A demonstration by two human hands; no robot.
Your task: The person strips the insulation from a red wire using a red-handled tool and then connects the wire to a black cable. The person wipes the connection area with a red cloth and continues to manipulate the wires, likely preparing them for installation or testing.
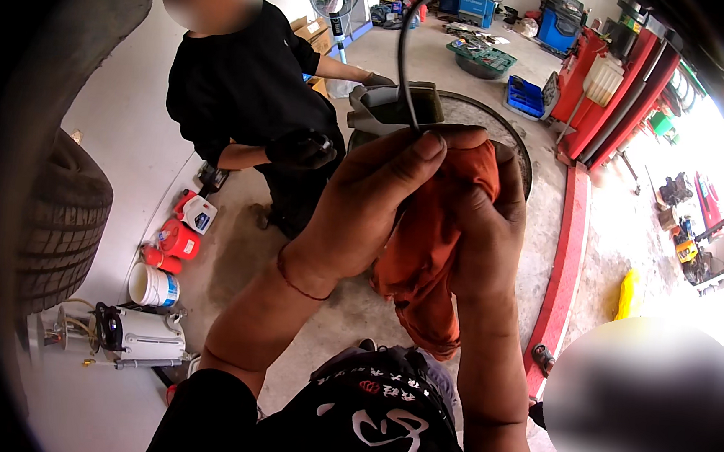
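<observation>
Both of my hands are raised close together at the middle of the view. Thumb and fingers of my left hand (364,197) pinch the lower end of a thin black hose or cable (403,57), which curves down from the top edge. A crumpled orange-red cloth (427,256) is gripped in my right hand (489,231) and hangs down between my forearms. The cloth's upper part lies against the left fingertips. What my fingers cover at the end of the black line is hidden.
A co-worker in black (250,92) stands at left, one gloved hand by a grey open container (395,107). A tyre (65,214) fills the left side. Red containers (179,238) and a white bucket (154,284) line the wall. A red lift post (602,100) rises at right.
</observation>
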